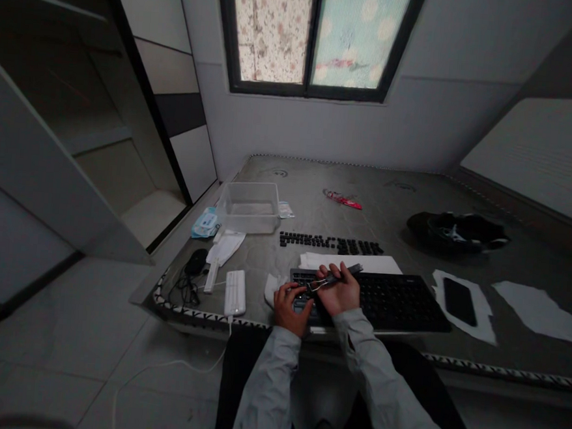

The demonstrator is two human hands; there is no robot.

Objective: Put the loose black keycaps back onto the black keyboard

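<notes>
Ok, so picture a clock face on the black keyboard [402, 302], 12 toward the far wall. The right hand [339, 296] has a thin tool with a wire end [333, 279] gripped in bent fingers, over the keyboard's left part. The left hand [289, 311] is right there at 9, fingers curled at that end; can't tell if it's pinching anything.

What could go wrong? Imo the wire slips off or twists, since the spot is cramped and the light's dim, and it catches the left fingertips or scratches a key. The surface [311, 206] looks like a soft grey mattress, so pushing on one end might rock the board. The loose keycaps [333, 243] sit in rows at 11, easy to scatter with a sleeve. And that white cable [178, 362] drooping to the floor [96, 332] could get snagged by a leg.

Rest of the surface: clear bin [249, 222] at 10, dark mouse [196, 262] and white power strip [235, 293] around 9, phone [459, 302] at 3, black bag-like thing [454, 231] between 1 and 2. Room's plain: covered window [310, 40] near 12, tall wardrobe [192, 159] around 10.
</notes>
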